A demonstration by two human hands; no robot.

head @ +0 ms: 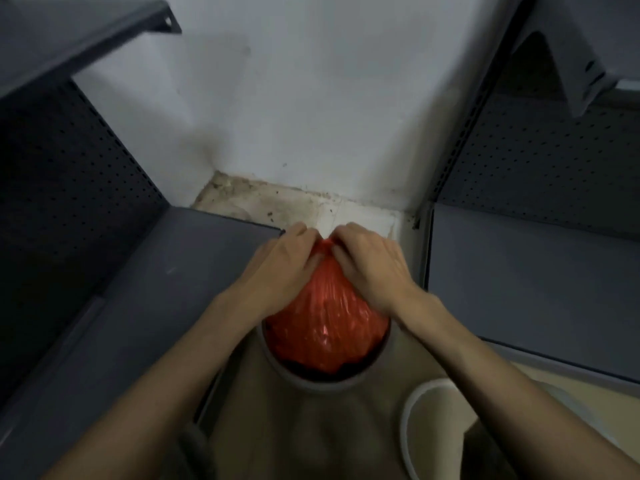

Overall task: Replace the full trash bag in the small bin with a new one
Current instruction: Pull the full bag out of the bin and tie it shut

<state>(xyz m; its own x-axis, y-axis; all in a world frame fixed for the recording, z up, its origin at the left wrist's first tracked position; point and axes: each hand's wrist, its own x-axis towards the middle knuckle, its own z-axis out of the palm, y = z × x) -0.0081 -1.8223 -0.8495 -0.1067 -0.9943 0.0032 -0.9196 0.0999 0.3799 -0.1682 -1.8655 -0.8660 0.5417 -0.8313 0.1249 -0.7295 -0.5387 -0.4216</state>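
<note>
Red trash bag sitting in small grey bin, bulging above rim, on floor btwn dark shelves. Left hand & right hand both pinched shut on gathered neck. Thin film, soft, prob slippery, tear-prone; hold at bunched neck. Long axis vertical, neck up.

wall: white, scuffed | floor: pale, stained at the corner | left shelving: dark grey, perforated back | right shelving: same | light: dim
</note>
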